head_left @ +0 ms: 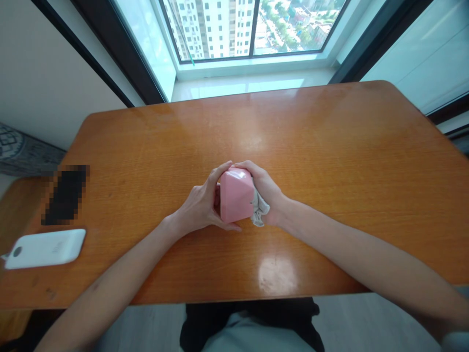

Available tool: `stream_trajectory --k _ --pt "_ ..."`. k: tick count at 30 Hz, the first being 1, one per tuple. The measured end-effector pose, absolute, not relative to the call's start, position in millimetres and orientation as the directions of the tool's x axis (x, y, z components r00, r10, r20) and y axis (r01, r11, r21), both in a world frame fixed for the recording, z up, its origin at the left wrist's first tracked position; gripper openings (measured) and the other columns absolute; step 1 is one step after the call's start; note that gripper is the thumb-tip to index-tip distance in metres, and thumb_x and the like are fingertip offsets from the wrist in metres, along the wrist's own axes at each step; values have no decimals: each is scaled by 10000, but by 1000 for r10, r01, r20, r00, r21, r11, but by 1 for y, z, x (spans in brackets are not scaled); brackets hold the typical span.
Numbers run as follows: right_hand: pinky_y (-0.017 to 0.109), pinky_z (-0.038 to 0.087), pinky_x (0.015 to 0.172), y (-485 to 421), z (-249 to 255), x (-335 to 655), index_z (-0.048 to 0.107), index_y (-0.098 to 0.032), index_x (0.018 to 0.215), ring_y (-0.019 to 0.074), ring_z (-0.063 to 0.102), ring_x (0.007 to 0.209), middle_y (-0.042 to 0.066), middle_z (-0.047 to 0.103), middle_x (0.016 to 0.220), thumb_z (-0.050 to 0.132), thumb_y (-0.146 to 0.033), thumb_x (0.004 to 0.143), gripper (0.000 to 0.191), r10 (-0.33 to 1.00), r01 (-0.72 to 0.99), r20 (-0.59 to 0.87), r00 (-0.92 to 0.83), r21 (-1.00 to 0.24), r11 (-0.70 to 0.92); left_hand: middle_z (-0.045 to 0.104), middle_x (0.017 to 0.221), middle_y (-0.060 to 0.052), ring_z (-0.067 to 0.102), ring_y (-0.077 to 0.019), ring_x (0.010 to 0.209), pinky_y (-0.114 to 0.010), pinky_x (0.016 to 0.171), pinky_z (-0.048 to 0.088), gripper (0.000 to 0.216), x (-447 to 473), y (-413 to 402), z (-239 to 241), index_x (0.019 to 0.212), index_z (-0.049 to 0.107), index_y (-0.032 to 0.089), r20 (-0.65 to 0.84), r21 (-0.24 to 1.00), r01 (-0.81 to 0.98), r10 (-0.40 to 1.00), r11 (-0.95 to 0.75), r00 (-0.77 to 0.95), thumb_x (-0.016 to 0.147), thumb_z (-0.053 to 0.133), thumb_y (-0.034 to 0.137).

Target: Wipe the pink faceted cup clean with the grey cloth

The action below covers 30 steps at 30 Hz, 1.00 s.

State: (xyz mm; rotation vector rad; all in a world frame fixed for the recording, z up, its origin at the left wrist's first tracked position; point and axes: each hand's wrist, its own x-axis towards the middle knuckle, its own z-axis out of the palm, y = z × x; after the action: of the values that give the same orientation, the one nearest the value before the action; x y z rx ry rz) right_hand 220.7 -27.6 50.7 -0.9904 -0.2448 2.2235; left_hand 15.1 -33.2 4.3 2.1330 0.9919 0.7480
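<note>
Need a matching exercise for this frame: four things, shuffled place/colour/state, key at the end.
Things
1. Faceted object
2. Cloth
3. Oblong item
4. Window

Descriptions
A. White, lying near the left end of the table
B. Beyond the table's far edge
C. Pink, with the left hand around its left side
D. Pale grey, crumpled, at the right hand

Pairs: 1-C, 2-D, 3-A, 4-B

Object between hands, window behind.
</note>
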Motion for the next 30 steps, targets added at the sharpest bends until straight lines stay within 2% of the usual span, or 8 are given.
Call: stream_trajectory --k 4,8,14,19,22,24,27,30 --pt "298 513 476 -29 51 219 681 -223 816 192 608 511 16 687 601 707 -594 917 385 651 -494 -597 -469 -434 -754 676 1427 -120 789 -280 997 -372 799 630 1407 17 -34 3 1696 243 370 278 739 411 798 -533 535 595 1047 716" --pt "296 481 461 -34 50 215 661 -228 804 181 585 498 17 678 610 682 -697 904 480 667 -495 -641 -380 -468 -732 662 1409 -116 789 -268 976 -351 765 617 1372 18 -34 3 1640 271 365 322 705 415 781 -575 536 566 1065 678" --pt "298 454 484 -45 48 209 593 -244 759 170 549 508 10 628 599 640 -792 889 565 828 -452 -481 -289 -694 -561 679 1362 -98 795 -243 938 -307 712 581 1299 20 -35 8 1617 262 372 351 663 419 752 -620 557 622 1055 635" --pt "290 410 494 -52 34 207 558 -251 733 160 512 553 1 567 612 545 -868 945 653 958 -326 -257 -128 -901 -285 713 1379 -105 811 -253 919 -323 714 589 1334 19 -35 6 1623 243 375 360 655 412 741 -633 567 609 1041 711" --pt "299 410 518 -57 21 210 577 -247 767 162 510 591 -1 559 661 535 -829 995 626 994 -197 -91 -59 -975 -101 752 1341 -92 827 -278 912 -347 720 607 1380 17 -34 4 1629 237 372 338 666 412 744 -622 577 572 1043 744" --pt "318 409 531 -60 16 214 595 -249 781 167 501 597 -4 552 667 548 -770 1023 576 994 -89 57 -90 -995 49 752 1375 -102 839 -300 944 -365 728 621 1357 16 -35 3 1618 247 369 349 666 399 735 -631 581 579 1041 734" --pt "349 398 533 -60 14 221 567 -264 733 171 464 547 -18 499 597 553 -654 1032 491 922 52 308 -236 -943 329 755 1395 -103 846 -316 961 -403 765 646 1271 15 -36 1 1580 299 354 360 678 381 735 -629 574 599 1033 694" --pt "349 347 491 -53 14 225 460 -282 629 156 387 470 -43 391 499 572 -526 984 445 740 100 565 -364 -767 634 774 1352 -88 845 -318 945 -429 788 658 1192 13 -37 0 1556 354 327 311 723 380 763 -576 566 620 1016 656"
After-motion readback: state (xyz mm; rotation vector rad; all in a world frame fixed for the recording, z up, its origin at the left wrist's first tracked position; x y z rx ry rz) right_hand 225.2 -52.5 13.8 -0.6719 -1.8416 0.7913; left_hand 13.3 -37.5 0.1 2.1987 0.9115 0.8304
